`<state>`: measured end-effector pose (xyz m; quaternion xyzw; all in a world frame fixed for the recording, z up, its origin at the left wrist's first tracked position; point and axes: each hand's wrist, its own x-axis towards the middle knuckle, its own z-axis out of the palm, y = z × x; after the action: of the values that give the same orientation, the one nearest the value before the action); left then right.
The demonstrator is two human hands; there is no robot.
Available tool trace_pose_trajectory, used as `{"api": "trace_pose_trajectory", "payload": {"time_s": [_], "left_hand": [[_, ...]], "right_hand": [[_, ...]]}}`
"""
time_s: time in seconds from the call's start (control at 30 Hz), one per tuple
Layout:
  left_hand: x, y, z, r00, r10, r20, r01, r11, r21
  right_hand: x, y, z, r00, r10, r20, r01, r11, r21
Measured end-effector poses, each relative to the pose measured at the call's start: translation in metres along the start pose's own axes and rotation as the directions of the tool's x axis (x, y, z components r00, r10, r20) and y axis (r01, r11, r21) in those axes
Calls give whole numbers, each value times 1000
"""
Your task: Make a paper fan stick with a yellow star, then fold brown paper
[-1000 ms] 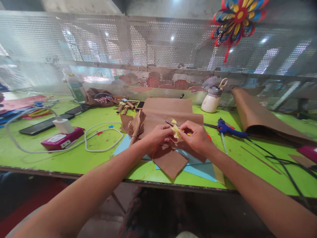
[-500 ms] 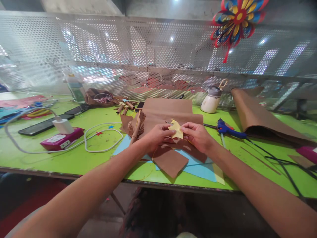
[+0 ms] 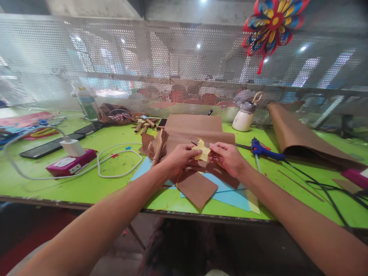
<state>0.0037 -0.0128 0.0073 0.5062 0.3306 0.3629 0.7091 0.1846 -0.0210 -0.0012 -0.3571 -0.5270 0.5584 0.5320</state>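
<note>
My left hand (image 3: 184, 156) is closed, pinching a small yellow paper star (image 3: 202, 151) between thumb and fingers. My right hand (image 3: 227, 156) is closed at the star's right edge; whether its fingertips grip the star or something small is hidden. A dark pointed tip pokes out just behind the star. Below both hands lie brown paper pieces (image 3: 197, 188) over light blue sheets (image 3: 232, 199). Left of my left wrist is a rolled brown paper piece with a pleated fan (image 3: 158, 147). A yellow thread hangs beside the left wrist.
A blue glue gun (image 3: 267, 151) lies to the right, its black cable trailing. Behind it stand a cream bottle (image 3: 243, 117) and a large brown paper roll (image 3: 301, 134). Left are a purple power strip (image 3: 71, 163), a white cable (image 3: 119, 176) and a phone (image 3: 48, 146).
My right fingers have shifted slightly off the star's face to its right edge, so more of its outline shows. My left hand keeps hold of it.
</note>
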Motion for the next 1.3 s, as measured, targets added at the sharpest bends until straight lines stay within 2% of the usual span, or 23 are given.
{"api": "trace_pose_trajectory", "payload": {"time_s": [0.13,0.27,0.37,0.5,0.77,0.97,1.13,1.3], "left_hand": [[-1,2,2,999,-1,-41,1,1000,-1],[-1,3,4,998,-4,-59,5,1000,11],[-1,4,3,999,-9,-44,10,1000,21],[-1,4,3,998,11,-56,-10,999,33],[2,5,2,985,125,-116,-121,992,39],[1,3,2,989,98,-108,-91,993,72],[4,1,2,985,121,-122,-107,988,111],[5,0,0,988,117,-99,-104,987,124]], "right_hand": [[0,-1,4,998,-53,-37,51,997,-57],[-5,2,10,997,-71,37,77,973,-219],[-6,3,11,997,-63,53,75,962,-264],[-5,4,8,998,-26,66,39,977,-212],[-5,5,7,996,-12,86,26,987,-158],[-4,0,9,998,11,58,-7,997,-81],[-4,2,10,994,53,100,-44,995,-90],[-5,7,8,995,60,78,-54,995,-84]]}}
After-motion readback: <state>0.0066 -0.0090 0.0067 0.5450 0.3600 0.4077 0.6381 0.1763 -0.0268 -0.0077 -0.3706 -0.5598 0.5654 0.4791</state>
